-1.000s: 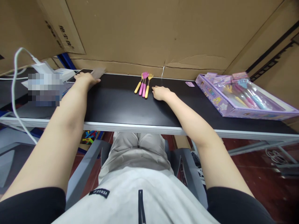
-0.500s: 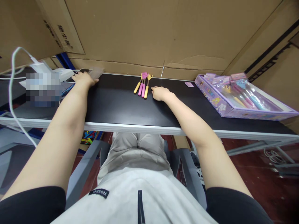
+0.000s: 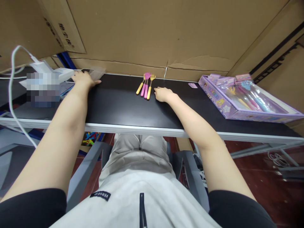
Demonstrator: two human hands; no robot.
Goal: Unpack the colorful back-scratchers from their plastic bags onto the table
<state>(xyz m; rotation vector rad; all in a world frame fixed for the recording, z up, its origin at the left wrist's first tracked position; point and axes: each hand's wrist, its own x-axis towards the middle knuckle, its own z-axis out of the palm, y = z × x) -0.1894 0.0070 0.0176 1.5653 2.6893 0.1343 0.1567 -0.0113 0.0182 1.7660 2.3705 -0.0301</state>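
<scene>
My left hand lies palm down at the back left of the black table, thumb and fingers apart. It is beside clear plastic wrappers; whether its far fingers touch them I cannot tell. My right hand rests on the tabletop with its fingers loosely curled in, and nothing shows in it. Just left of it, several small back scratchers with claw-shaped heads lie side by side, among them a yellow-handled back scratcher and a pink-handled back scratcher. Neither hand touches them.
On the right stands a purple display box with wrapped back scratchers inside. A small pink card lies left of it. White chargers and a cable are at the left. Cardboard walls the table's back.
Both hands stay in their places, and the back scratchers have not moved. The view has shifted very slightly.
</scene>
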